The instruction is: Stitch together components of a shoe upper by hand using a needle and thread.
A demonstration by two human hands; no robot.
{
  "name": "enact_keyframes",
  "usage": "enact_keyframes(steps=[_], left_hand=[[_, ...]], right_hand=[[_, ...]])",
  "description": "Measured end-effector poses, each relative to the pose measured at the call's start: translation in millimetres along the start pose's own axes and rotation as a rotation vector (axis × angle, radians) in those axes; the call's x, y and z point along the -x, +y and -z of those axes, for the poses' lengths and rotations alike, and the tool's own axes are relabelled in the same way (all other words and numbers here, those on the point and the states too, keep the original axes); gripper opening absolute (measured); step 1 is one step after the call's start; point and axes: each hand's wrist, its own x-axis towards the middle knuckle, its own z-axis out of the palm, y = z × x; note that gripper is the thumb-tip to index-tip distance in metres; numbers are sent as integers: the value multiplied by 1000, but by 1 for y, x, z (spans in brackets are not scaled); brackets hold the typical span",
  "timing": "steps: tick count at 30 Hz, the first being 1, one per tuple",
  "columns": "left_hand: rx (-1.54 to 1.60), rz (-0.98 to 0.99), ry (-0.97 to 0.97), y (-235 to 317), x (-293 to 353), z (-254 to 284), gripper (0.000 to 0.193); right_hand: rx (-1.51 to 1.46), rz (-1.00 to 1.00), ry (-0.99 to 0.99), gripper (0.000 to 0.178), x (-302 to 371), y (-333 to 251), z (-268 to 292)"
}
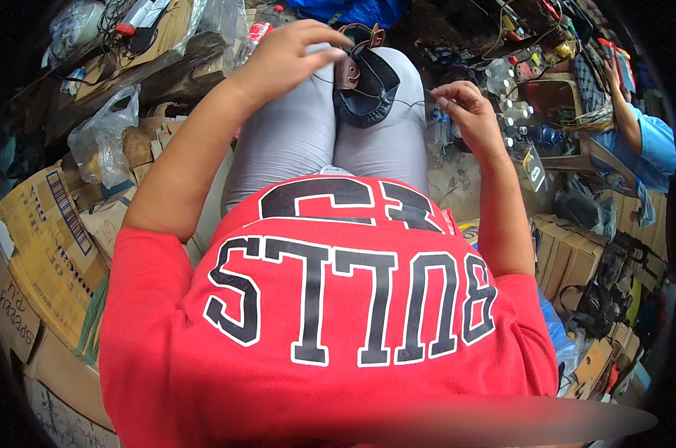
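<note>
A dark shoe (368, 110) with brown strap pieces (347, 75) lies across my thighs, its rounded, gathered end toward me. My left hand (297, 56) hovers at its left side, thumb and fingers apart, with nothing visible between them. Out to the right of the shoe, my right hand (465, 110) has thumb and fingertips pinched on a thin dark thread (407, 101). The thread runs from the shoe over my right thigh to that hand. Whether a needle sits in the pinch is too small to tell.
Cardboard boxes (51, 250) and a clear plastic bag (110, 138) crowd my left side. Several small bottles (513, 112) stand at the right. Beyond them another person's blue-sleeved arm (644, 142) reaches up. A blue sheet (353, 9) lies at the far edge.
</note>
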Motion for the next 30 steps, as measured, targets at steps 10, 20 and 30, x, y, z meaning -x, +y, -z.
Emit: enact_keyframes(steps=[10, 20, 30], left_hand=[[-163, -181, -445, 5, -44, -41, 21], [256, 50, -574, -13, -42, -46, 20], [182, 22, -685, -5, -39, -39, 24]], right_hand=[[83, 125, -252, 15, -17, -13, -19], [-110, 87, -217, 16, -5, -2, -37], [91, 202, -72, 23, 20, -20, -44]])
